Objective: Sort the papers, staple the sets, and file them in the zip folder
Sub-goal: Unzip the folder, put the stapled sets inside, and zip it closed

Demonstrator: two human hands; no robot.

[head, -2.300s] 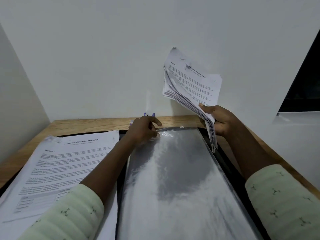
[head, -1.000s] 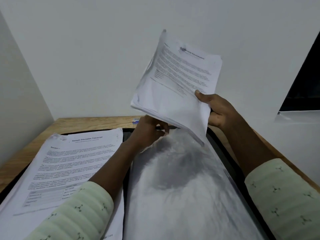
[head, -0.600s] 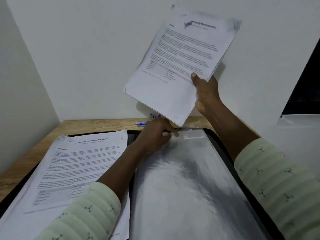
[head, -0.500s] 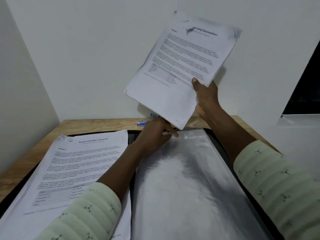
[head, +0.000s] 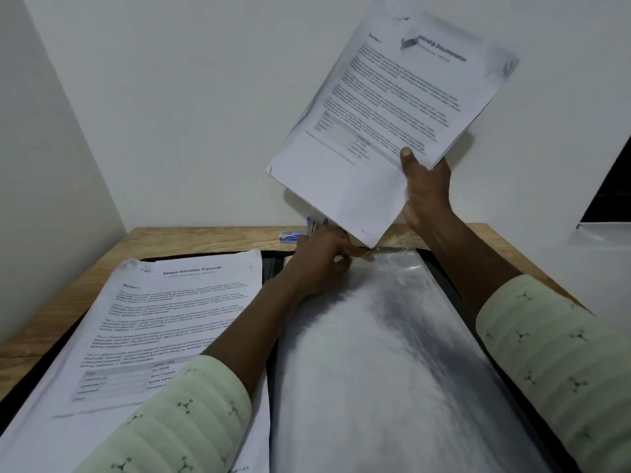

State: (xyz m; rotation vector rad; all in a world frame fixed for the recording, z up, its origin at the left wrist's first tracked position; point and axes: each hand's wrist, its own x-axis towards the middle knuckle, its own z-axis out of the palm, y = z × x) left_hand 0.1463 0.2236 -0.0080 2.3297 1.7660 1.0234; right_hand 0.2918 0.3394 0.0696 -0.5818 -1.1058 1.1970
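Observation:
My right hand grips a stapled set of printed pages headed "Internship Documentation", raised in the air with its lower corner just above the far end of the zip folder. The translucent zip folder lies lengthwise on the desk in front of me. My left hand pinches the folder's far edge at its opening. A second set, headed "Sample Education Transcript", lies flat on the left.
A small blue and white staple box sits on the wooden desk near the back wall, with a purple-tipped object partly hidden behind my left hand. A black mat lies under the folder. Walls close in at left and back.
My right hand has turned the paper set from hanging edge-on to face-up and lifted it higher and to the right. My left hand stays at the folder's opening.

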